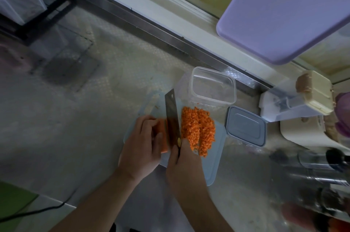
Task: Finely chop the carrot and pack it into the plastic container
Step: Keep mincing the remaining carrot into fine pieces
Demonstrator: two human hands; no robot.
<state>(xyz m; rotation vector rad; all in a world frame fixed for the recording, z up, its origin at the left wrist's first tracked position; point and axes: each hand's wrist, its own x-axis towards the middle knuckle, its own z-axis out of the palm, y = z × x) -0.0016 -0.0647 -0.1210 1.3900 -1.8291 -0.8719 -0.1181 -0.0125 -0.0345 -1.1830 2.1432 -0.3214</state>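
A pale blue cutting board (214, 165) lies on the steel counter. My left hand (142, 146) holds down a bundle of uncut carrot strips (163, 138) with curled fingers. My right hand (184, 163) grips the handle of a dark cleaver (172, 118), whose blade stands against the strips. To the right of the blade lies a heap of finely chopped carrot (198, 129). A clear plastic container (213, 85) stands open and empty just beyond the board. Its grey-rimmed lid (245, 125) lies flat to the right.
A purple board (287, 10) leans at the upper right by the window ledge. A white appliance (280, 106), a beige box (316, 91) and a steel blender jar (310, 167) crowd the right side. A black cable (37, 211) runs at the lower left.
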